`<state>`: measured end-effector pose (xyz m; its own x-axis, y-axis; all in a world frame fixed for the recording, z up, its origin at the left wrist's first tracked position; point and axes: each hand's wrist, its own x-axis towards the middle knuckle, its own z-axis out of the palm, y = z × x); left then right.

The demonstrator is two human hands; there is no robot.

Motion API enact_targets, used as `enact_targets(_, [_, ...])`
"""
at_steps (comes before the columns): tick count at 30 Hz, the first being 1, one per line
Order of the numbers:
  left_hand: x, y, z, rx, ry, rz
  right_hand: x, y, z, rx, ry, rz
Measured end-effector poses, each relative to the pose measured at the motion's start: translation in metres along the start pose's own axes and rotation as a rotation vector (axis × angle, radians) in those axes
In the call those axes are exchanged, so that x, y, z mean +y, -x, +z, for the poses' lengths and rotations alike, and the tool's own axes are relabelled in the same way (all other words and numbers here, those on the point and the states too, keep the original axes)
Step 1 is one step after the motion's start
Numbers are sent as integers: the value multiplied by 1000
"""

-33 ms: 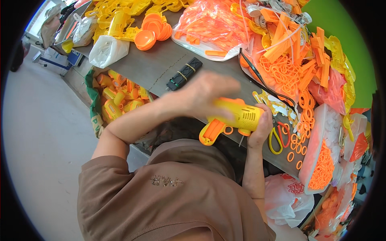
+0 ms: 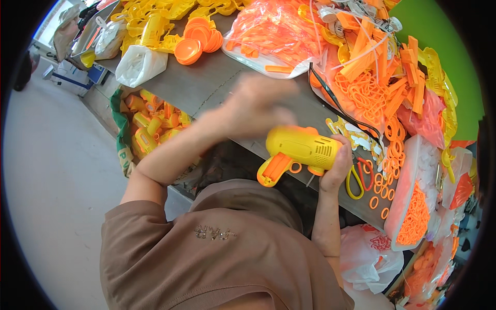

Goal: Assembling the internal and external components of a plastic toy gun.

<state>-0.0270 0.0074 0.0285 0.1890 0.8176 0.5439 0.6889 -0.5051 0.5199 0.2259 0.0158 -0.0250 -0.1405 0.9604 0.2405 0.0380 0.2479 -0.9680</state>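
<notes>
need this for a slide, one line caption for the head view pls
Right hand grips a yellow toy gun body with an orange handle while the blurred left hand hovers above it at a grey table.

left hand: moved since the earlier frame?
Yes. The left hand, motion-blurred, has shifted up and left from the yellow toy gun, further over the grey table toward the orange caps.

The yellow toy gun (image 2: 302,149) with orange handle is smooth, slightly glossy plastic, the grey table (image 2: 217,82) top looks matt, the bags (image 2: 274,31) at twelve o'clock are thin shiny film, and the brown shirt (image 2: 206,258) is soft matt cloth.
</notes>
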Motion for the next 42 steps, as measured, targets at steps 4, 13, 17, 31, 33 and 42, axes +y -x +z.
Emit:
enact_targets(4, [-119, 29, -86, 494, -592, -362, 1, 0, 0, -26, 7, 3])
enact_targets(13, [-134, 23, -120, 65, -741, -982, 4, -1, 0, -35, 53, -14])
enact_targets(17, [-148, 24, -121, -40, -766, -942, 0, 0, 1, -40, 27, -5])
enact_targets(31, [-150, 33, -129, 259, -596, -706, -2, 0, 1, -40, -18, -8])
enact_targets(33, [-148, 33, -130, 296, -527, -658, 1, -1, -1, -47, 0, -5])
enact_targets(42, [-2, 12, -25, 428, -35, -147, -10, -7, 5, 187, -175, -53])
